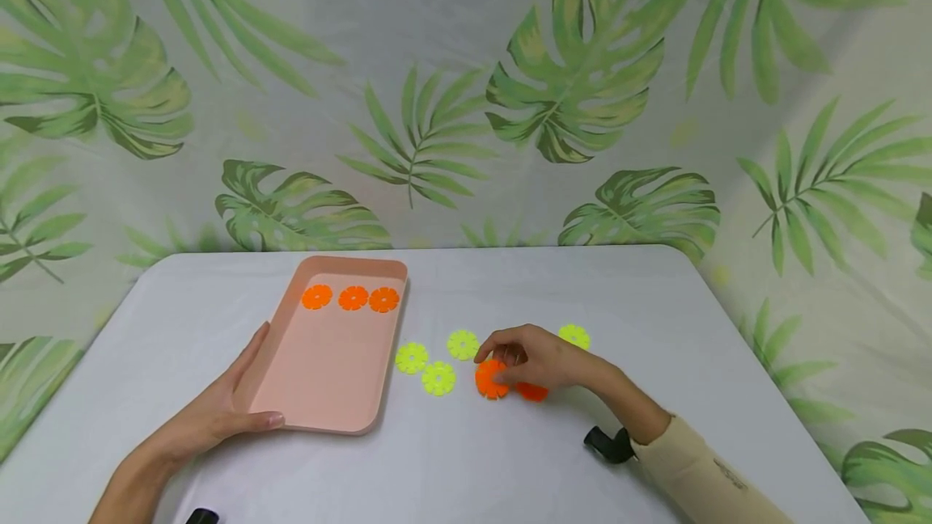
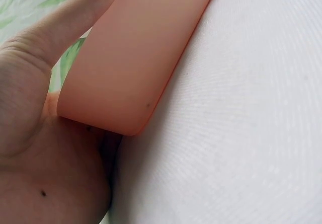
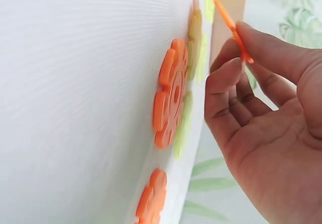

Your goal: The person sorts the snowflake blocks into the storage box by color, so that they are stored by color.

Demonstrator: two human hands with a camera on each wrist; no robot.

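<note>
My left hand [image 1: 218, 411] grips the near left corner of a pink tray [image 1: 313, 378], thumb along its front side and fingers along its left side. In the left wrist view the tray's side wall [image 2: 126, 58] sits between thumb and palm. Three orange flower-shaped discs [image 1: 353, 298] lie in a row at the tray's far end. Right of the tray, my right hand [image 1: 542, 358] pinches another orange notched disc [image 3: 234, 32] between thumb and fingers, held above the table. Beneath that hand, a further orange disc [image 1: 533, 392] shows partly.
Several yellow-green flower discs lie on the white table [image 1: 466, 475]: a near one [image 1: 438, 378], two just behind it, and one [image 1: 574, 336] beyond the right wrist. A leaf-print cloth [image 1: 437, 103] hangs behind the table. A black strap piece [image 1: 610, 445] is at the right sleeve.
</note>
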